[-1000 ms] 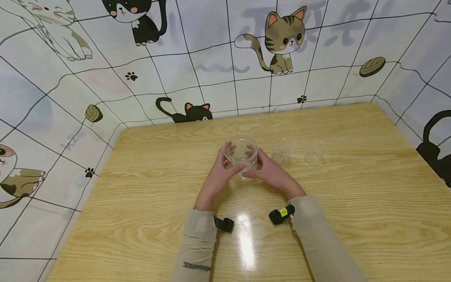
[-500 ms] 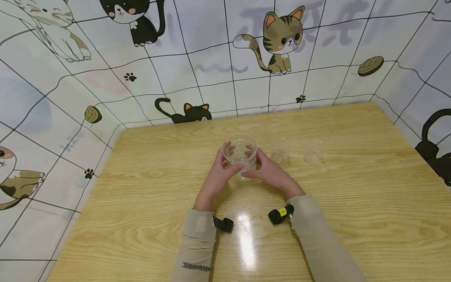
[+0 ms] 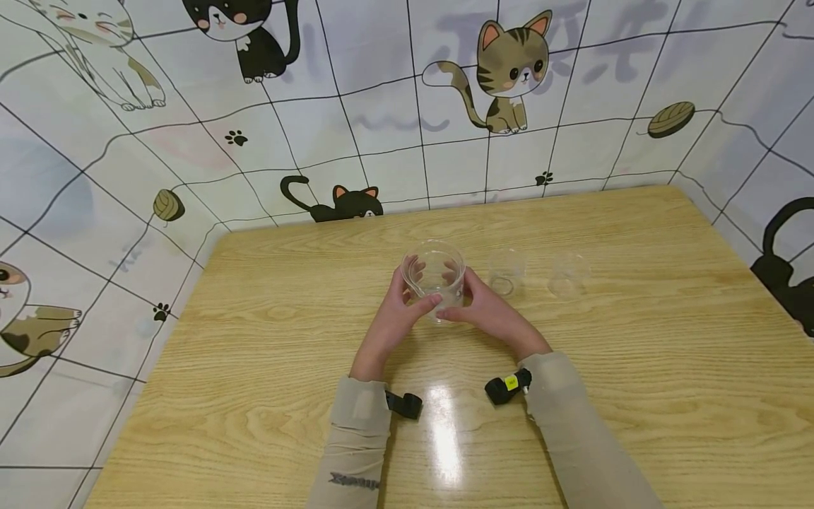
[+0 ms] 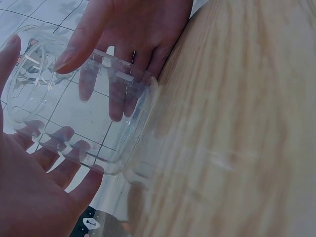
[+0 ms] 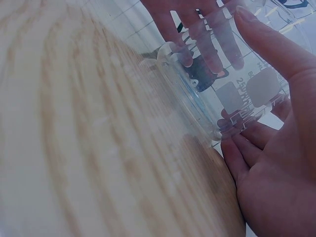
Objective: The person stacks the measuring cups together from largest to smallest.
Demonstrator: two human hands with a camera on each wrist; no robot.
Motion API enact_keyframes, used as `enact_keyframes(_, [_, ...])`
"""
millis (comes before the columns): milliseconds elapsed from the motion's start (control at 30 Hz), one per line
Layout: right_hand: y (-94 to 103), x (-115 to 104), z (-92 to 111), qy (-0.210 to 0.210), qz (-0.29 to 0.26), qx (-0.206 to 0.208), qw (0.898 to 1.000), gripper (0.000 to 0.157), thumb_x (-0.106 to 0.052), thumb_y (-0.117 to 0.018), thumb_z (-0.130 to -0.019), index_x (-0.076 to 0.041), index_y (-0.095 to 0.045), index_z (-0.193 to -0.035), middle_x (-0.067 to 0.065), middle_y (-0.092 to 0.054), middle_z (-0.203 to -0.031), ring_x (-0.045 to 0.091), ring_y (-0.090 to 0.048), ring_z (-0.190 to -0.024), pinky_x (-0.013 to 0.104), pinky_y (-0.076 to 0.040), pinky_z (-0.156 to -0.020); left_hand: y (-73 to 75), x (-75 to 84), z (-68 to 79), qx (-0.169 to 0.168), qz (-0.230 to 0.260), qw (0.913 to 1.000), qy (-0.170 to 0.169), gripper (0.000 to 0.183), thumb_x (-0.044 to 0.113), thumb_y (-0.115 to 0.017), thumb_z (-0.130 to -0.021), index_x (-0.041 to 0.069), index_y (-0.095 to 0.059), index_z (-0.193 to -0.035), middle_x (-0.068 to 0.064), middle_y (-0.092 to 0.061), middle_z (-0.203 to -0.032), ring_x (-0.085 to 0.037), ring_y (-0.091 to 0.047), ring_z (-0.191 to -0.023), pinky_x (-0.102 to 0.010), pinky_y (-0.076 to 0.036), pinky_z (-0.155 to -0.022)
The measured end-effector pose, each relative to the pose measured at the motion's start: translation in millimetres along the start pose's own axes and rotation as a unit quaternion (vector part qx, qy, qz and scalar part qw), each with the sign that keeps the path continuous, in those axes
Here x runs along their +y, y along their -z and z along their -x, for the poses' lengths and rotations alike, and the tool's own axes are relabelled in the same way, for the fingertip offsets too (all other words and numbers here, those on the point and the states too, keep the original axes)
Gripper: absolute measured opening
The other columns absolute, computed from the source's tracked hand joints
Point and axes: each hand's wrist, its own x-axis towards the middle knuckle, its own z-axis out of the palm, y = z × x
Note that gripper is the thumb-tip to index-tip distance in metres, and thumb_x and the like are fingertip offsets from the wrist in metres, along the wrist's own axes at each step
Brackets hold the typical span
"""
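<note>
Between my two hands a clear glass beaker (image 3: 434,272) stands upright on the wooden table. White printed markings show on its wall (image 5: 242,91) in the right wrist view, and nothing can be made out inside it. My left hand (image 3: 399,311) holds the beaker's left side, its fingers (image 4: 64,153) curved round the far wall and its thumb at the front. On the other side my right hand (image 3: 490,307) holds it the same way, thumb close to the left thumb. Through the glass the fingers of both hands are visible.
Two smaller clear glass vessels stand to the right: one (image 3: 506,272) close to my right hand, another (image 3: 568,276) farther right. Both are faint against the table (image 3: 286,318). A cat-patterned cloth (image 3: 381,148) rises behind the table and along both sides.
</note>
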Motion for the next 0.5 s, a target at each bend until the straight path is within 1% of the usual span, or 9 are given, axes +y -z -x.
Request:
enact_keyframes(133, [0.8,-13,7,-0.003,-0.011,-0.007,1.000,0.084,-0.032,-0.071,-0.076,-0.028,-0.018,-0.142,0.002,-0.031,-0.140,0.023,-0.028,-0.127,0.050,-0.024,-0.100,-1.0,-0.6,0.3,0.000,0.003,1.0000,0.000,0.076,0.028,-0.063,-0.083,0.018,-0.016,-0.142,-0.007,-0.030,-0.141,-0.028,-0.024,-0.130,-0.049,-0.022,-0.101])
enact_keyframes(233, [1.2,-23,10,-0.004,-0.008,-0.012,1.000,0.082,-0.027,-0.069,-0.078,-0.024,-0.017,-0.142,0.005,-0.030,-0.141,0.025,-0.029,-0.127,0.050,-0.025,-0.099,-1.1,-0.8,0.4,-0.002,0.000,1.0000,0.000,0.076,0.029,-0.063,-0.083,0.018,-0.017,-0.142,-0.007,-0.030,-0.141,-0.028,-0.024,-0.130,-0.049,-0.021,-0.101])
enact_keyframes(367, [1.7,-27,12,-0.005,-0.002,-0.014,1.000,0.082,-0.025,-0.068,-0.080,-0.022,-0.016,-0.143,0.007,-0.029,-0.142,0.025,-0.029,-0.127,0.049,-0.026,-0.099,-0.8,-0.9,-0.4,-0.002,-0.003,1.0000,-0.004,0.075,0.029,-0.062,-0.084,0.017,-0.016,-0.142,-0.007,-0.030,-0.142,-0.027,-0.024,-0.129,-0.050,-0.022,-0.101])
enact_keyframes(500, [1.9,-28,11,-0.007,-0.004,-0.012,1.000,0.083,-0.025,-0.069,-0.078,-0.020,-0.016,-0.143,0.008,-0.029,-0.141,0.025,-0.030,-0.126,0.047,-0.028,-0.099,-0.7,-1.0,-0.7,-0.002,-0.006,1.0000,-0.005,0.075,0.029,-0.062,-0.084,0.018,-0.016,-0.142,-0.006,-0.029,-0.142,-0.026,-0.025,-0.130,-0.051,-0.022,-0.100])
